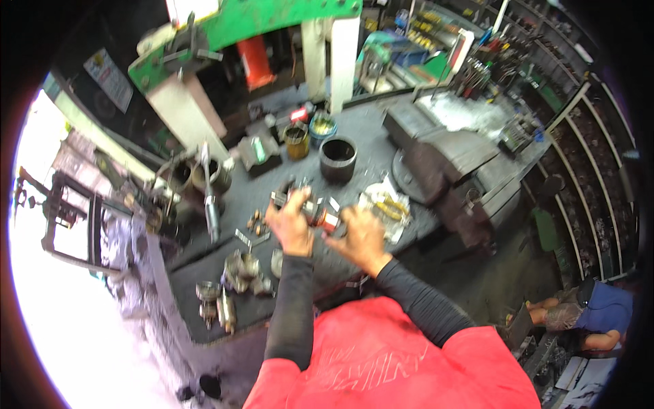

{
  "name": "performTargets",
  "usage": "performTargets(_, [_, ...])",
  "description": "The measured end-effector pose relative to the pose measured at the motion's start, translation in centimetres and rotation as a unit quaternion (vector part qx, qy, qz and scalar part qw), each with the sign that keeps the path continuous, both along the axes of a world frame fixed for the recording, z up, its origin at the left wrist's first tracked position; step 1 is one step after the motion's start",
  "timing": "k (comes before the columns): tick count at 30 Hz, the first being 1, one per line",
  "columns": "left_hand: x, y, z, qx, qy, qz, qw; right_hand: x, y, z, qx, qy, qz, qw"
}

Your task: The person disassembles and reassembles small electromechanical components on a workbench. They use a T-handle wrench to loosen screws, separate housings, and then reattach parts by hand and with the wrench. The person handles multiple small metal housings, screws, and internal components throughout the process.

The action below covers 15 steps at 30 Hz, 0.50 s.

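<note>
Over the middle of a dark-topped workbench (272,300), both hands meet at a small orange-red and white box (329,219), partly hidden by the fingers and blurred. My left hand (294,228) is closed around its left side, with dark and silvery bits showing by the thumb. On the other side, the fingers of my right hand (364,237) curl against the box's edge. Just right of that hand lies a crumpled whitish wrapper (402,221) with yellowish strips on it. Nearest my left hand are several small brass-coloured pieces (257,221) and silvery cast metal parts (242,271).
A large vise (453,170) stands on the right. Beyond the hands are a dark metal cylinder (338,160), a brownish can (297,142) and a metal block (259,151). A green press frame (272,24) rises behind. Another person (603,310) is at the lower right.
</note>
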<state>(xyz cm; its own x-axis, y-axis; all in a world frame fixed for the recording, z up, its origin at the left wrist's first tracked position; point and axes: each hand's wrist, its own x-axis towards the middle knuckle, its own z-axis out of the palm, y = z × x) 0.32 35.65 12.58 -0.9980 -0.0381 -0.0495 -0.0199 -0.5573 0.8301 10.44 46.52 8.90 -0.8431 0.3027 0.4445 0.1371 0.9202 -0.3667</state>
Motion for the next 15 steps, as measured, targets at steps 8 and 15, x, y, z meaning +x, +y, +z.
performTargets(8, [1.3, -2.5, 2.0, -0.036, 0.123, -0.229, 0.965, 0.5, -1.4, 3.5, -0.535, -0.211, 0.199, 0.793])
performTargets(15, [1.7, -1.9, 3.3, 0.028, 0.113, -0.282, 0.952, 0.2, -2.6, 2.1, -0.435, -0.256, 0.074, 0.86])
